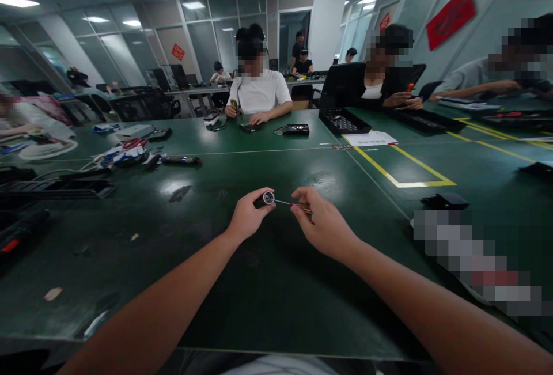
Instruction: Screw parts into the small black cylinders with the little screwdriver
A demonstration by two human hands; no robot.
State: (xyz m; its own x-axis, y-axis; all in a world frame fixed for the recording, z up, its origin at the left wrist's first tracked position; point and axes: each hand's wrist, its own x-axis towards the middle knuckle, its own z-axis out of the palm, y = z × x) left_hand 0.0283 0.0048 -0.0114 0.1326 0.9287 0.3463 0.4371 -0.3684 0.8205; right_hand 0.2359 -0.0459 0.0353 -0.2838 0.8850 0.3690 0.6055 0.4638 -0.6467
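My left hand (248, 213) is closed around a small dark cylindrical part (268, 197), its round silvery end facing me. Between the fingers of my right hand (323, 219) is a thin screwdriver (283, 202), its slim metal shaft pointing left at the cylinder's end. The tip meets or nearly meets the rim; whether it touches I cannot tell. Most of the screwdriver's handle is hidden by my fingers, and my left hand covers the cylinder's far portion. Both hands are above the green tabletop (259, 283).
Cables and red-handled scissors (135, 143) lie at the left, near a dark pen-like tool (181, 160). Across the table sits a person in white (261, 95). A black tray (344, 121) stands right of them, near yellow tape (423, 184). Close right is a black block (444, 201).
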